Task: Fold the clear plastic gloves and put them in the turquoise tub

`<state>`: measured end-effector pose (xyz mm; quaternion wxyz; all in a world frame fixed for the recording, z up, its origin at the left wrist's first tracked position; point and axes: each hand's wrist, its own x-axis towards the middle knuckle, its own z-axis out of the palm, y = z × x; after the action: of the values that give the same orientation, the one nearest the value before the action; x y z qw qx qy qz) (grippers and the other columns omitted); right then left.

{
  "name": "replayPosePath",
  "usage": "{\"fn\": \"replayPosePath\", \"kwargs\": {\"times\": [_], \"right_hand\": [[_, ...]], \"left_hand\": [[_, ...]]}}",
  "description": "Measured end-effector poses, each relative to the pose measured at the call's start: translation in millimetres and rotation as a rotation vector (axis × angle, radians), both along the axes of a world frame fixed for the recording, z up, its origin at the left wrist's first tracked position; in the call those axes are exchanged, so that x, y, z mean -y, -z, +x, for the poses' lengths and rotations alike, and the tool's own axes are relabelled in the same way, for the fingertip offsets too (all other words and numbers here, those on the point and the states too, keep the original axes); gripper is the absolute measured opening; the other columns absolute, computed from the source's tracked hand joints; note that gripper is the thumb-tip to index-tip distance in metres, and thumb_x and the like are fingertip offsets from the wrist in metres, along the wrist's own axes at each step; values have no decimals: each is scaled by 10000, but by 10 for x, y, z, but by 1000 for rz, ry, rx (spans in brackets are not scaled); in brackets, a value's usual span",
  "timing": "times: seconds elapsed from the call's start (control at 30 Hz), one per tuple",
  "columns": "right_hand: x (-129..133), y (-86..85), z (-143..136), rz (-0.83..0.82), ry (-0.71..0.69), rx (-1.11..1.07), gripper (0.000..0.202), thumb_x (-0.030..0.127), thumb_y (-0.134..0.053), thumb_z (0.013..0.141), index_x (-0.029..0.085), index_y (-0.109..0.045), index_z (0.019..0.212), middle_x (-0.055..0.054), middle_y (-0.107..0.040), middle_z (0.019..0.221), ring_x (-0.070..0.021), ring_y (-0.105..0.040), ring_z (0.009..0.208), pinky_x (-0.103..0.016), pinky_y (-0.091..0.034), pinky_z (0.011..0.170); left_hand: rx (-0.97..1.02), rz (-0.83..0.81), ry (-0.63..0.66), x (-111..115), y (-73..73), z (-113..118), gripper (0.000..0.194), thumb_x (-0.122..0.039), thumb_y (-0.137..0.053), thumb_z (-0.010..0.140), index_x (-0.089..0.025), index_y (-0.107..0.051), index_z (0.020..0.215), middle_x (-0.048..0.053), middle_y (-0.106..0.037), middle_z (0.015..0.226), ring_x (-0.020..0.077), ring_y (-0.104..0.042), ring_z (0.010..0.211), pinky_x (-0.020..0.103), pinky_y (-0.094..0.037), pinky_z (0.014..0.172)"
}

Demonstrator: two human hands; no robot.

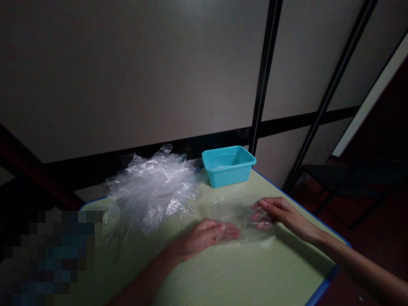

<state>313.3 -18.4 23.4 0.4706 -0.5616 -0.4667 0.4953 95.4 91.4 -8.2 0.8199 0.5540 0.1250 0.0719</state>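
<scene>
Left hand [202, 238] and right hand [280, 209] pinch one blurred clear-plastic piece [245, 208] near the green counter [255, 276]'s right edge, one turquoise rectangular tub [228, 176] and uncountable heaped clear-plastic pieces [156, 182] toward its far edge.

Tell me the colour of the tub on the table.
The tub is plain turquoise-blue, shown in the head view, the only one.

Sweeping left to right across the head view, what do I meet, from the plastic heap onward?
Heap of clear plastic → turquoise tub → right hand → dark chair. Left out: the left hand and the clear plastic piece, which overlap the tub's span.
</scene>
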Motion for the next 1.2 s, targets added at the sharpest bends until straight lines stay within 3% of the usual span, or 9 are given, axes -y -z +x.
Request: {"fn": "replayPosePath", "kwargs": {"times": [0.07,0.2,0.33,0.57,0.83,1.03,1.2], "right_hand": [[-43,17,33,-19,32,-13,388,508,-504,779,137,-583,861,-64,-651,789,-156,-617,641,-293,-467,610],[-24,16,75,-45,48,-43,303,448,-555,761,169,-533,876,-25,-615,784,-131,-602,651,-291,-467,651],[63,31,46,-21,6,-35,346,367,-623,703,185,-471,954,-12,-592,781,-144,-588,699,-285,-458,640],[73,280,-14,86,-36,75,318,328,-567,754,180,-402,982,-12,-558,776,-136,-557,660,-263,-424,556],[97,262,-50,106,5,203,386,335,-524,783,184,-330,1080,-54,-559,881,-162,-581,731,-294,-456,598],[130,314,-49,172,67,296,357,302,-501,799,192,-335,1096,-56,-541,903,-167,-584,749,-325,-502,628],[133,372,-3,206,150,319,336,312,-495,817,204,-345,1097,-95,-512,1043,-204,-574,904,-354,-535,702]], "left_hand": [[-3,-127,-18,-4,24,15,307,-322,-581,802,-102,-638,1008,127,-621,1079,262,-534,1054,393,-329,947],[-15,-243,-57,-22,48,25,253,-256,-516,843,-65,-644,950,153,-645,1018,247,-580,989,393,-336,938],[-54,-349,-90,-59,68,23,239,-233,-477,852,-62,-639,890,145,-678,918,238,-621,902,393,-358,907],[-112,-462,-50,-70,50,37,278,-247,-449,843,-40,-594,957,152,-652,971,232,-588,957,364,-314,948],[-148,-455,-167,-57,-43,35,220,-181,-476,819,-53,-559,978,166,-632,1008,243,-583,965,382,-347,921],[-57,-371,-255,2,-87,24,172,-110,-499,798,-90,-535,965,170,-608,1059,255,-577,983,410,-354,912],[-90,-243,-392,36,-96,38,314,-90,-579,722,-121,-476,1017,166,-568,1103,269,-581,973,424,-385,885]]}}
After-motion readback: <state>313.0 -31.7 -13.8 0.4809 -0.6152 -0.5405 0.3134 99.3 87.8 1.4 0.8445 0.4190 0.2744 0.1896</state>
